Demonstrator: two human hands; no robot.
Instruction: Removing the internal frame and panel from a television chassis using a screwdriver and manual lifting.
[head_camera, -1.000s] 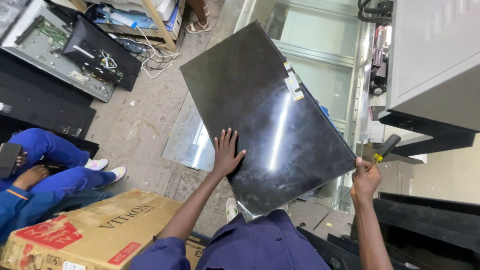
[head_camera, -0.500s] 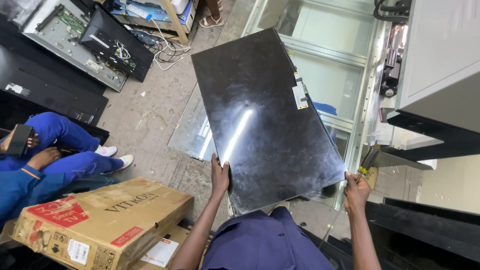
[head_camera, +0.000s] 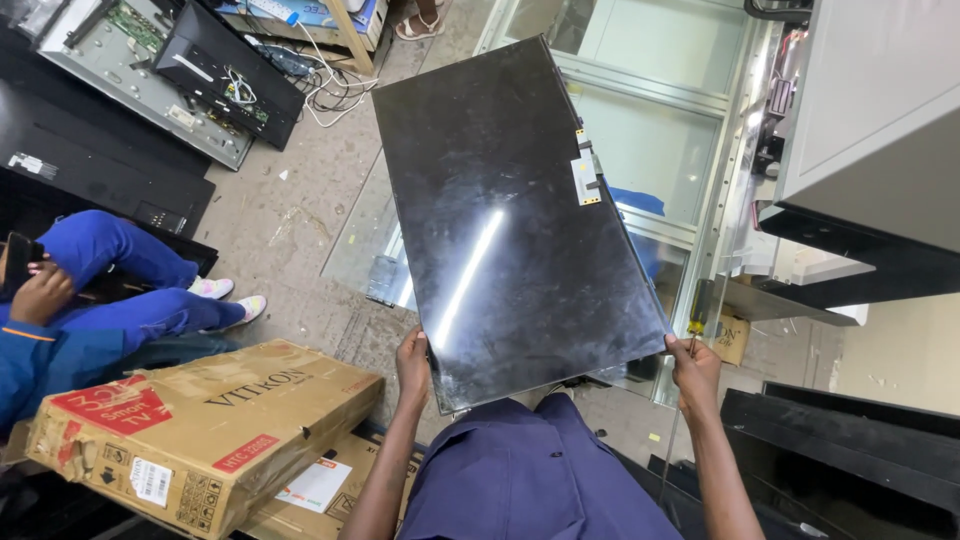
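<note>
Big dark screen panel (head_camera: 510, 215) fills centre frame, tilted, pinched at its lower corners: left hand (head_camera: 412, 362) and right hand (head_camera: 694, 368) both clamped on it. A slip could crack it on the concrete floor (head_camera: 290, 230).

The dark panel (head_camera: 510, 220) is glossy and smudged, throwing a bright streak of light, the box (head_camera: 200, 430) beside it is matt brown cardboard, the floor (head_camera: 290, 230) rough grey concrete, and the frame (head_camera: 650, 90) dull metal.
</note>
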